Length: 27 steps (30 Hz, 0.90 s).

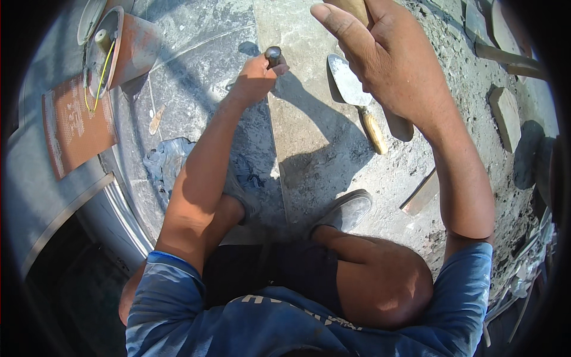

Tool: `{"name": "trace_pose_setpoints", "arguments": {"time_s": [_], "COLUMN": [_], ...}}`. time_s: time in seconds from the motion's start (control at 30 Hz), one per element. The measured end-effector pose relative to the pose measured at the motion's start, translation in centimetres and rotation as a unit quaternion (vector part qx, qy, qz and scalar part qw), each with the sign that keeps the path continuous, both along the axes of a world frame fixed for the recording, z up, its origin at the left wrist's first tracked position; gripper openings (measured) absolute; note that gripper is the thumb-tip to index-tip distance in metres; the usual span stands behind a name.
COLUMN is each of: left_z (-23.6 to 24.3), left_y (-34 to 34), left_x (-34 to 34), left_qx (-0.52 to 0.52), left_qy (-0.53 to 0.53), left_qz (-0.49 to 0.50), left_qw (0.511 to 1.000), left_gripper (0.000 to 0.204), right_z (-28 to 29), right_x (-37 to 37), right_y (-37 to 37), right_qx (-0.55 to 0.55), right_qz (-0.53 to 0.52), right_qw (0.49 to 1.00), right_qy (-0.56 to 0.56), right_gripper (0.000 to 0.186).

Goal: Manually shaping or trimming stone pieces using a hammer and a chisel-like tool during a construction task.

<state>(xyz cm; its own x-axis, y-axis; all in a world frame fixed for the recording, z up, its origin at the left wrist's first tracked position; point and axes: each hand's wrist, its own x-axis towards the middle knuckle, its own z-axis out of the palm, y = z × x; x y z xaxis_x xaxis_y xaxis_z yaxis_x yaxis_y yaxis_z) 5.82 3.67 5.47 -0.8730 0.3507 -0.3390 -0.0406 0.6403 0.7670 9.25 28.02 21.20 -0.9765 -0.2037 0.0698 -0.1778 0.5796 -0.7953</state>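
Over dusty concrete floor (386, 175), the left grip (254, 82) clasps a dark-ended tool (273, 55) upright, seemingly for steadiness; the right grip (398, 66) wraps a wooden handle (399, 127).

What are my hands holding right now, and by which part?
Left hand: a dark rod-like tool, just below its upper end. Right hand: a wooden handle, partway along; its top is cut off.

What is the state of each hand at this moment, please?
Left hand: closed, holding a dark round-topped tool.
Right hand: closed, holding a wooden handle; its far end is out of view.
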Motion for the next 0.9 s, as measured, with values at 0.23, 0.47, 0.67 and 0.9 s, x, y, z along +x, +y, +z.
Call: {"name": "trace_pose_setpoints", "arguments": {"time_s": [0.23, 0.47, 0.67, 0.9], "left_z": [1.7, 0.0, -1.4, -1.6], "left_y": [-0.2, -1.2, -2.1, -1.1], "left_x": [0.4, 0.0, 0.2, -0.5], "left_qx": [-0.057, 0.0, 0.045, 0.044], "left_qy": [-0.014, -0.024, 0.018, -0.032], "left_qz": [0.033, 0.032, 0.023, 0.064], "left_qw": [0.998, 0.999, 0.999, 0.996], "left_gripper": [0.023, 0.027, 0.025, 0.02], "right_z": [-1.2, -3.7, -0.3, -5.3], "right_x": [0.0, 0.1, -1.6, -1.0], "right_y": [-1.7, -2.5, -3.0, -3.1], "right_qx": [0.009, 0.053, 0.049, 0.174], "right_qz": [0.031, 0.055, 0.092, 0.133], "right_qw": [0.999, 0.996, 0.989, 0.969], "right_qy": [0.014, -0.042, -0.105, -0.112], "right_gripper": [0.033, 0.041, 0.039, 0.04]}}
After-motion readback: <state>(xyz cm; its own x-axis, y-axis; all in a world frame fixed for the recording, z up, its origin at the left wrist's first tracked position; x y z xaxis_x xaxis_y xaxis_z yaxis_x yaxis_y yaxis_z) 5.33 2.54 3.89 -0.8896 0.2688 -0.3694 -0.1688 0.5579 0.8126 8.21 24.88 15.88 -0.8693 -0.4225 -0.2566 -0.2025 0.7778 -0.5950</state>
